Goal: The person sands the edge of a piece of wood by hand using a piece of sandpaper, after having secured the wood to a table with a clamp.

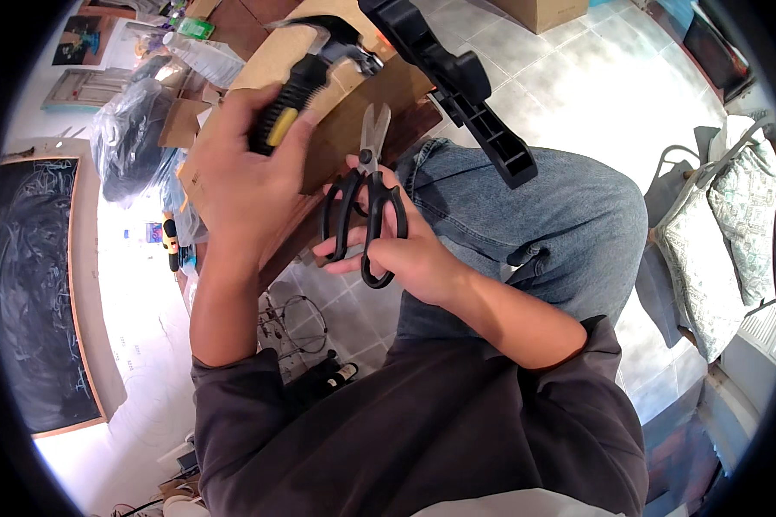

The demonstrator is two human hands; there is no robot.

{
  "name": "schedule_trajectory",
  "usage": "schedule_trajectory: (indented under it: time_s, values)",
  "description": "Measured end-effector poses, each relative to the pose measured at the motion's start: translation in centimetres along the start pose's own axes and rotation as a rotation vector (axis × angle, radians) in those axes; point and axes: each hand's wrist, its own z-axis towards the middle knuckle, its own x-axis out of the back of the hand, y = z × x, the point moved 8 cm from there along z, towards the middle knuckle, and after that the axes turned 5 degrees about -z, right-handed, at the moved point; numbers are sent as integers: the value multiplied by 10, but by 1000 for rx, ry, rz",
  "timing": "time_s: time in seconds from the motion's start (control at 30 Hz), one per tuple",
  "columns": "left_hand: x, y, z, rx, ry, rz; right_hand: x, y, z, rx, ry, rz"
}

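My left hand [243, 177] grips a claw hammer [295, 96] by its black and yellow handle. The hammer's metal head points away from me, above a brown cardboard box [341, 121]. Lower and to the right, my right hand [418, 258] holds black-handled scissors [368, 160]. Their blades point away from me and stand slightly apart, and some of my fingers pass through the handle loops. Beyond the scissors, a black ribbed plastic piece [466, 90] juts out past the box edge; what supports it is hidden.
Plastic bags [134, 129] and small items crowd the left side, with a yellow and black tool [171, 241] among them. A chalkboard [39, 293] stands far left. Cushions [707, 250] lie at the right. Another cardboard box [541, 12] sits on the tiled floor. Cables [297, 323] are below.
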Motion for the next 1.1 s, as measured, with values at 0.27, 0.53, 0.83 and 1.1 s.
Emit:
schedule_trajectory:
  time_s: [0.27,0.53,0.83,1.1]
  values:
    - [2,-7,-3,49,136,-178,9,1,5,25,37,-37]
    - [12,0,5,34,154,-229,16,1,6,25,69,-32]
    - [-2,2,4,83,-34,-96,15,-3,5,30,72,-28]
    - [-4,-4,0,159,-49,-147,14,-5,4,39,66,-24]
